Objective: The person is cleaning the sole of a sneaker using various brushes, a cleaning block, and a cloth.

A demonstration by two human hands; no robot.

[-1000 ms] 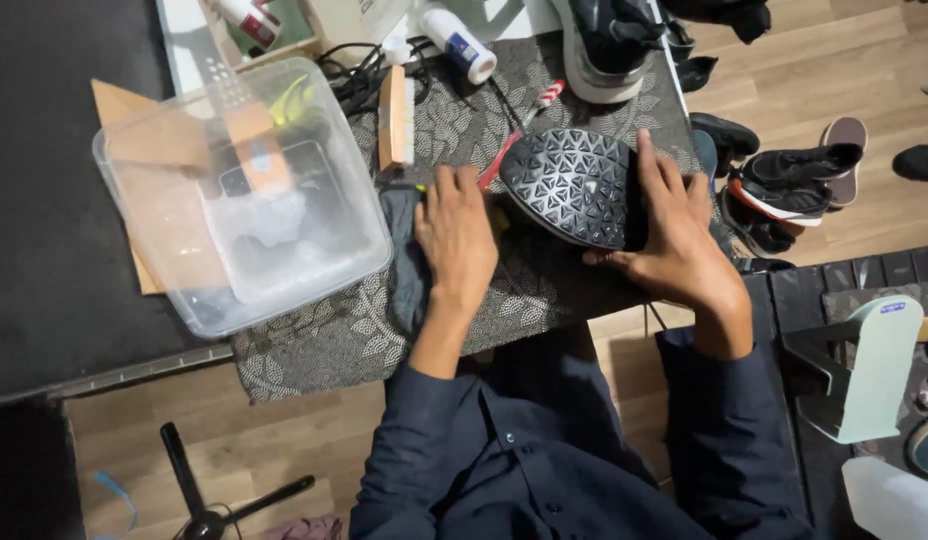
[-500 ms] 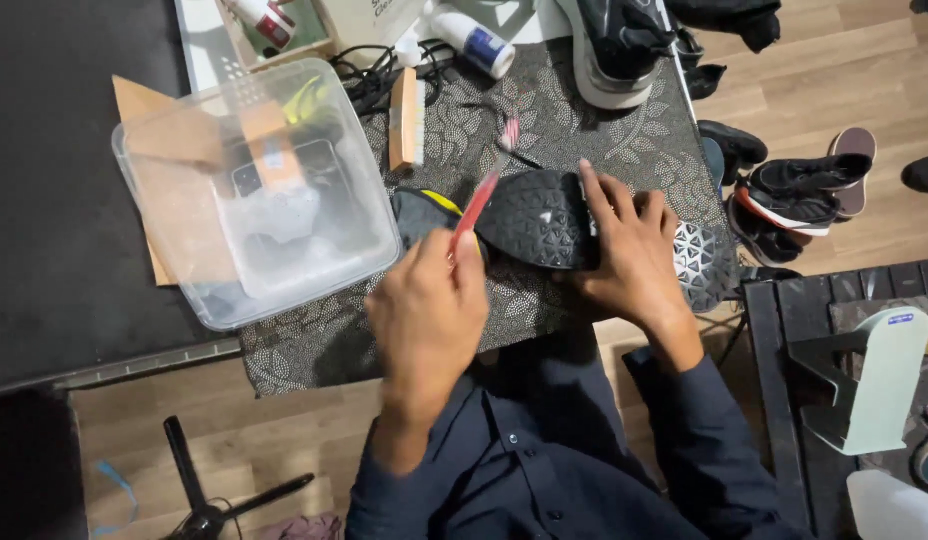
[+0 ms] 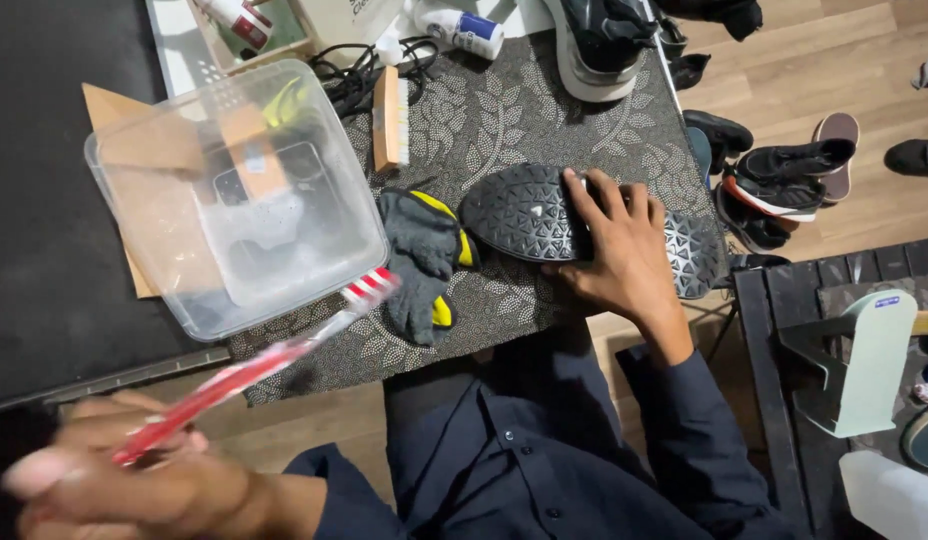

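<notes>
The left hand (image 3: 134,480) grips a red toothbrush (image 3: 254,365), raised near the water tub (image 3: 184,290); the right hand (image 3: 619,250) presses flat on the upturned shoe (image 3: 529,212). Scrubbing the sole seems underway; next, bristles must meet the tread.

We are counting one red-and-white toothbrush (image 3: 254,365), one clear plastic tub (image 3: 234,195), one grey-and-yellow cloth (image 3: 422,260), one wooden brush (image 3: 390,117), two shoes on the mat, one sole-up (image 3: 524,210), one upright (image 3: 599,40).
</notes>
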